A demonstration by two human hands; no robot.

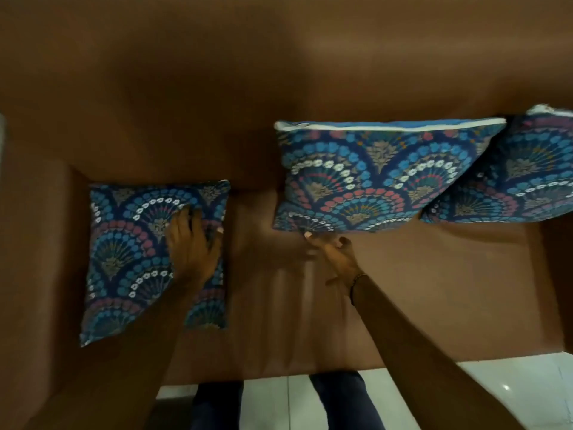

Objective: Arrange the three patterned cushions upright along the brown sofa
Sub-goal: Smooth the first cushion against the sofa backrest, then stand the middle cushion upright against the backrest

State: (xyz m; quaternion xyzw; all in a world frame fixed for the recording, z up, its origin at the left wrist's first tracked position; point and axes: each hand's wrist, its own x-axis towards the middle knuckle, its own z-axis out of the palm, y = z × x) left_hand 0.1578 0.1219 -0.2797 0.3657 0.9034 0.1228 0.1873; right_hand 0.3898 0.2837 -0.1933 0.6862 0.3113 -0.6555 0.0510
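Note:
Three blue cushions with a fan pattern are on the brown sofa (279,290). The left cushion (130,243) lies flat on the seat by the left armrest, and my left hand (192,243) presses on its right side, fingers bunching the fabric. The middle cushion (372,178) stands upright against the backrest. My right hand (331,252) touches its lower left corner with the fingertips; whether it grips the corner is unclear. The right cushion (521,178) leans upright behind the middle one's right edge, partly cut off by the frame.
The sofa backrest (248,72) fills the top of the view, with the left armrest (34,243) at the side. White floor tiles (465,395) and my legs (338,398) show below the seat's front edge. A dark bracelet sits on my right wrist.

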